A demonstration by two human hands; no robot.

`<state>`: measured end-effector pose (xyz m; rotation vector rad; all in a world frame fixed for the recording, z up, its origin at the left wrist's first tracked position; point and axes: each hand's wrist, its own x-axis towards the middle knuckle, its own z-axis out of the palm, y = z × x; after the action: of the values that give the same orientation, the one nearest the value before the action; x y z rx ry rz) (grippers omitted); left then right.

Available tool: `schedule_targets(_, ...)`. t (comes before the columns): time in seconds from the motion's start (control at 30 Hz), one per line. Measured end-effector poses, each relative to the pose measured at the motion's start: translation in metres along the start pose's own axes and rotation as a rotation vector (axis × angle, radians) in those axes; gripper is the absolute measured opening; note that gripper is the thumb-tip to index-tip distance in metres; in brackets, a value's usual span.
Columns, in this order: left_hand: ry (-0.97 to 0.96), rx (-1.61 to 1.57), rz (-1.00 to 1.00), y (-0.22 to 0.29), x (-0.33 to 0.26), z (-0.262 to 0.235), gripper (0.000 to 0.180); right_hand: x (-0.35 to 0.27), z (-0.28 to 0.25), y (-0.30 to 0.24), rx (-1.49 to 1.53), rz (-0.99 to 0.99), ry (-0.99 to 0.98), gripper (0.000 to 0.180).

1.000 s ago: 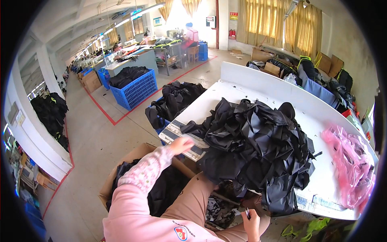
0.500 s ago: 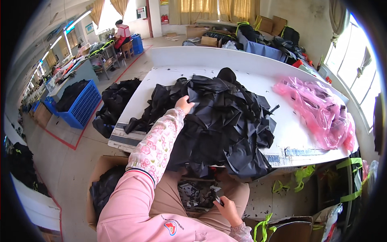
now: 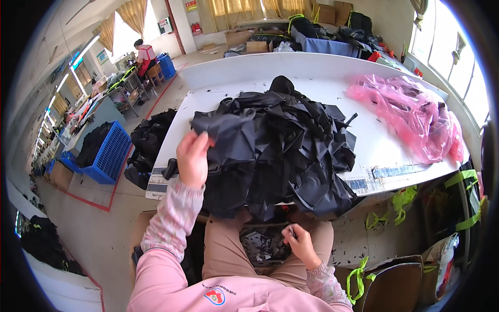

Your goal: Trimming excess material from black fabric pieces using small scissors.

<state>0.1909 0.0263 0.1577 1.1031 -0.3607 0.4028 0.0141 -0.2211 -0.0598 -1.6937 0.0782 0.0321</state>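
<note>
My left hand (image 3: 192, 160) is closed, pinching the left edge of a black fabric piece (image 3: 231, 136) raised over the pile. The heap of black fabric pieces (image 3: 306, 151) covers the middle of the white table and hangs over its front edge. Over my lap my right hand (image 3: 302, 245) is closed around a small dark tool (image 3: 294, 235); its kind is mostly hidden by the fingers. Below, between my knees, a container of dark and pale scraps (image 3: 260, 245) shows.
A pink plastic bag (image 3: 410, 117) lies on the white table's (image 3: 332, 88) right side. More black fabric (image 3: 148, 140) hangs at its left edge. A blue crate (image 3: 108, 156) stands on the floor at left, a cardboard box (image 3: 392, 283) at lower right. A person (image 3: 145, 54) sits far back.
My left hand has come nearer and to the left, lifting a black fabric piece off the pile. My right hand has risen slightly toward the table, and the view has shifted a little.
</note>
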Motion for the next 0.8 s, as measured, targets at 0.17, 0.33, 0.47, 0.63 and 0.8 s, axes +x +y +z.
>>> schedule_targets(0.17, -0.568, 0.500, -0.045, 0.005, -0.137, -0.054, 0.010, 0.040, 0.010, -0.064, 0.753, 0.126, -0.081, 0.031)
schedule_targets(0.33, -0.759, 0.390, -0.350, -0.035, -0.215, -0.044, 0.010, 0.068, 0.038, -0.084, 0.628, 0.186, -0.269, 0.040)
schedule_targets(0.47, -0.783, 0.157, -0.676, -0.040, -0.234, -0.053, 0.005, 0.062, 0.055, -0.073, 0.580, 0.123, -0.260, 0.047)
schedule_targets(0.63, -0.266, 0.324, -0.723, -0.051, -0.236, -0.116, 0.034, 0.030, 0.029, -0.094, 0.361, -0.017, -0.424, 0.044)
schedule_targets(0.8, -0.127, 0.484, -0.297, -0.012, -0.184, -0.083, 0.015, 0.002, 0.018, -0.111, 0.078, -0.205, -0.691, 0.040)
